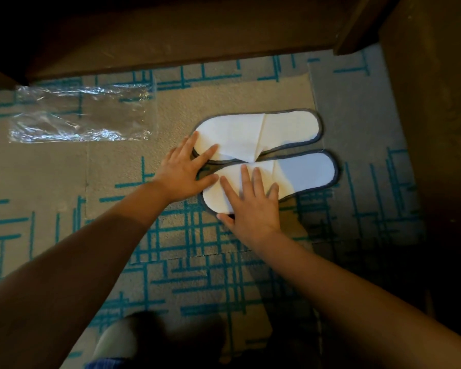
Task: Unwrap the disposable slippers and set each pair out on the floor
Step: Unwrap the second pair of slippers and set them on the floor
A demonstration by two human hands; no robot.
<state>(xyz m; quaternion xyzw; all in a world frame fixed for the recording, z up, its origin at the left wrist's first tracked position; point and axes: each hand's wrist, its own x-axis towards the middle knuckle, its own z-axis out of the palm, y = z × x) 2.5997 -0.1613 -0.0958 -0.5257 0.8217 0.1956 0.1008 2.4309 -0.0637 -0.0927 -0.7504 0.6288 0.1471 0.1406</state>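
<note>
From the head view, you are on the setting-out step: both slippers (264, 153) lie flat on the carpet (51, 177), touching, toes at 9 o'clock. Your left hand (186, 169) and right hand (250, 206) press them with flat, spread grip, holding nothing. Next, square the pair. The empty wrapper (80, 114) lies at 10 o'clock; dark furniture (171, 35) hems 12 and 3 o'clock, with free carpet toward 6.

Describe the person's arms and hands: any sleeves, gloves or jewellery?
Both forearms are bare up to the frame edge, no sleeves in view. The left hand and right hand wear no gloves. No rings, watch or bracelet show on fingers or wrists, though the lighting is dim.
</note>
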